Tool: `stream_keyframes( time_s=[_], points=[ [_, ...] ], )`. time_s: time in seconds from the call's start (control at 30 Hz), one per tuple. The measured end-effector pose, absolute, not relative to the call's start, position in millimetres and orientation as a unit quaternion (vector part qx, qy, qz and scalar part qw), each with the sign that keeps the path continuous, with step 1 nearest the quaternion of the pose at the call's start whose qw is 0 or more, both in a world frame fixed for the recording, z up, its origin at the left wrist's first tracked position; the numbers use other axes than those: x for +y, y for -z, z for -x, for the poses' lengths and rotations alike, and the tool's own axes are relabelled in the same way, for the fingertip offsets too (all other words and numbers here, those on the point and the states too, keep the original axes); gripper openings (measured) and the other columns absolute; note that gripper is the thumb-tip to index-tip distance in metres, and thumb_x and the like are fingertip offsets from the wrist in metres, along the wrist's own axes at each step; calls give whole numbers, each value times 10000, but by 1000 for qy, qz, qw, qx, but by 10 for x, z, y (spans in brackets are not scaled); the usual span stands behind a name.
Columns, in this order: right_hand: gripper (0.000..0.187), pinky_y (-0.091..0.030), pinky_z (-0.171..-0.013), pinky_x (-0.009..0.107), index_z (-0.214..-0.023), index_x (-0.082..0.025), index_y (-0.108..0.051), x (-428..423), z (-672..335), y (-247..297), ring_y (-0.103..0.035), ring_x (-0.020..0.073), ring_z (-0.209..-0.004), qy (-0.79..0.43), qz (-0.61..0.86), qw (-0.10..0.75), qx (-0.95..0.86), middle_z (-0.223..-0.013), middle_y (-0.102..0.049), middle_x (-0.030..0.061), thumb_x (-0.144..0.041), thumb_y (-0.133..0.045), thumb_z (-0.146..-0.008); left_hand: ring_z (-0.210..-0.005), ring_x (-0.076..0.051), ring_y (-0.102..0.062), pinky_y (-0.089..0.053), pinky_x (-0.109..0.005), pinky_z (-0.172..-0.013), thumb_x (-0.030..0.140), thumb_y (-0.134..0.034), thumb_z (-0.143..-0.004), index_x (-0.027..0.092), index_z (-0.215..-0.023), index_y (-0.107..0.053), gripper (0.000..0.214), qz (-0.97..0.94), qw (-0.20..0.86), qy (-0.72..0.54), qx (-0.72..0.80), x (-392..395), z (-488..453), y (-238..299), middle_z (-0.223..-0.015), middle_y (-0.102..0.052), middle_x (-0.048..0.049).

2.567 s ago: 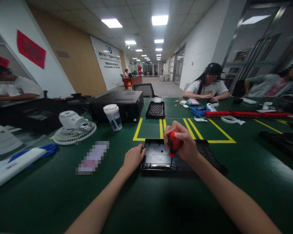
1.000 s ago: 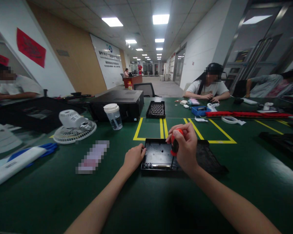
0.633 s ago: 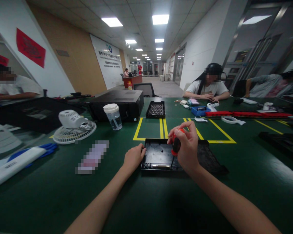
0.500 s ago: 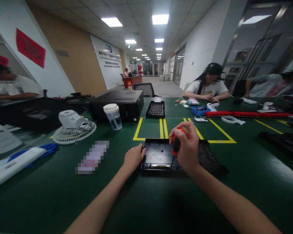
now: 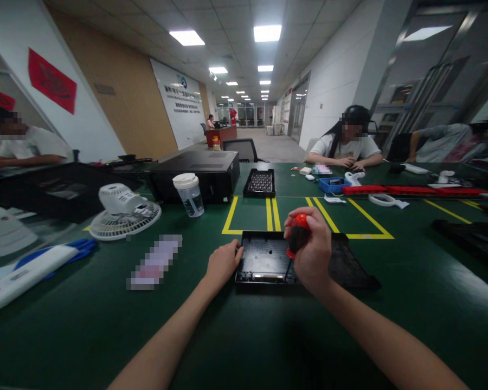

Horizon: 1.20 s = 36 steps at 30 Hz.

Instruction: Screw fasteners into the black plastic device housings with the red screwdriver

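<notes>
Head view: right fingers (image 5: pixel 316 219) grip screwdriver (image 5: pixel 299 238) over black panel (image 5: pixel 260 253).

The right grip (image 5: pixel 315 252) holds a screwdriver (image 5: pixel 298 237) over black panel (image 5: pixel 258 254).

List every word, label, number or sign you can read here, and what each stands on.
Nothing reads clearly enough to quote.
White wall sign: lines of lettering, too blurred.
Large red poster: dark markings, too blurred.
Black case: pale sticker, too small to read.
Screwdriver and black panel: no readable text.
</notes>
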State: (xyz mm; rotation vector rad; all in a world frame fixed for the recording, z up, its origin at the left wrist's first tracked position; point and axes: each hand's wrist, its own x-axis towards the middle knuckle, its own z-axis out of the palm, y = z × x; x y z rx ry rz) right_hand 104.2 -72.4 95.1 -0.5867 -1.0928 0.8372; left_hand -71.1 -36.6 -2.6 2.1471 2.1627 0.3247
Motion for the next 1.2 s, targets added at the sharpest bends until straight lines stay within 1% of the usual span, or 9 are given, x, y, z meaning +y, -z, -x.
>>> stream_keyframes(
  time_s=[0.33, 0.93, 1.03, 1.2],
  points=[
    [169, -361, -488, 242, -767, -182, -509, -748, -1032, -953, -494, 104, -528, -391, 261, 732, -493, -683, -536, 0, -237, -358, -823, -788, -185, -619, -434, -265, -668, 429, -330, -872, 229, -961, -539, 303, -705, 37, -114, 699, -355, 729, 47, -854, -660, -52],
    [164, -382, -483, 236, -792, -163, -516, -696, -1084, -948, -507, 93, -520, -430, 237, 715, -497, -713, -543, -2, -223, -366, -824, -780, -183, -614, -425, -262, -659, 424, -331, -872, 237, -964, -534, 291, -707, 30, -112, 698, -341, 722, 69, -850, -656, -39],
    [172, -384, -474, 238, -801, -158, -520, -665, -1102, -965, -510, 98, -511, -468, 217, 677, -525, -702, -545, 3, -218, -361, -825, -778, -181, -612, -423, -260, -651, 421, -335, -871, 236, -962, -536, 288, -707, 32, -113, 697, -341, 723, 68, -863, -657, -39],
    [179, -390, -456, 246, -815, -137, -529, -581, -1136, -991, -526, 115, -504, -568, 144, 569, -577, -697, -556, 24, -200, -362, -805, -756, -178, -611, -412, -252, -623, 428, -339, -867, 235, -949, -535, 287, -708, 27, -122, 695, -333, 743, 90, -846, -655, -39]
  ],
)
